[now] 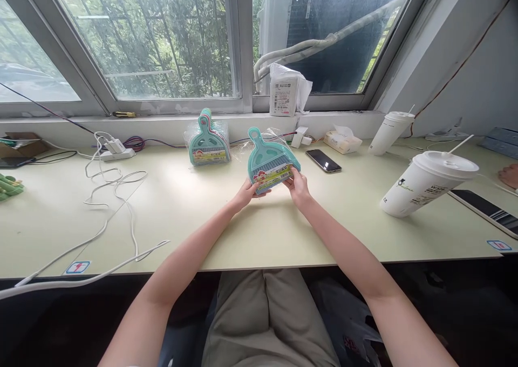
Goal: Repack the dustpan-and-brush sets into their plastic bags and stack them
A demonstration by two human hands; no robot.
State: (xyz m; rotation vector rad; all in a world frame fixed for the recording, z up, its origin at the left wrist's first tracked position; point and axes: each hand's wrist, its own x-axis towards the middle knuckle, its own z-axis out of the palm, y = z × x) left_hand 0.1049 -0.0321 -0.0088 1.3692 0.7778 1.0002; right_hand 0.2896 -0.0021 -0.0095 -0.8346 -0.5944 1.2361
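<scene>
A teal dustpan and brush set [270, 159], in clear wrap with a yellow printed label, is held tilted above the table in both hands. My left hand [246, 194] grips its lower left corner, and my right hand [298, 187] grips the lower right. Some fingers are hidden behind the set. Loose plastic film sticks out around its handle. Left of it, near the window sill, stands a row of similar wrapped dustpan sets [208, 140], one behind another, the front one teal.
White cables [117, 189] sprawl across the left, running to a power strip [117, 154]. A phone [324, 161], a tissue pack [343, 139] and two lidded cups [424, 183] [392, 132] stand to the right. Another person's hand [509, 176] shows at the right edge.
</scene>
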